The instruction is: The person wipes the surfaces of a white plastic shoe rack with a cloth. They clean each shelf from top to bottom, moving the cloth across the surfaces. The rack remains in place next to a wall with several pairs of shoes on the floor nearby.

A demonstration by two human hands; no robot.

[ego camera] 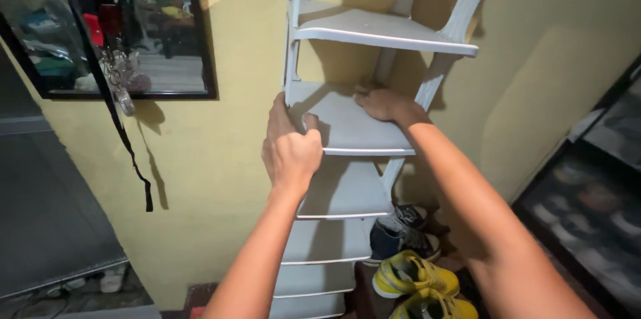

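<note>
Item: white corner shelf unit, several tiers, standing in the centre of the frame against a yellow wall. My left hand is clamped on the left front edge of the middle tier, fingers curled over the rim and thumb up on top. My right hand lies palm down near the back of that same tier, fingers spread flat and closed on nothing (the fingertips reach into the corner, where I cannot make them out). Upper tier: bare, above both hands. Lower right of the frame, on the floor beside the shelf's foot: a dark sneaker and a pair of yellow sneakers. Upper left: a black-framed mirror, with a black strap hanging below it down the wall.
</note>
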